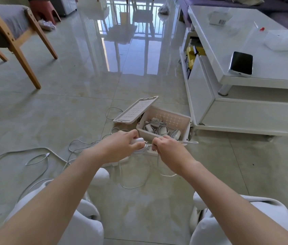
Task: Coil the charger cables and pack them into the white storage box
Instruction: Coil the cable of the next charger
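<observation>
Left hand (120,145) gripping white charger brick (138,140), right hand (168,147) pinching its cable (168,175), winding beside open white storage box (190,121) on floor; advising tight even loops, tail tucked; loose cables (47,154) waiting left

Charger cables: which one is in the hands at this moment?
The one whose white adapter the left hand grips, while the right hand pinches its cord. The others lie inside the white storage box or loose on the floor.
</observation>
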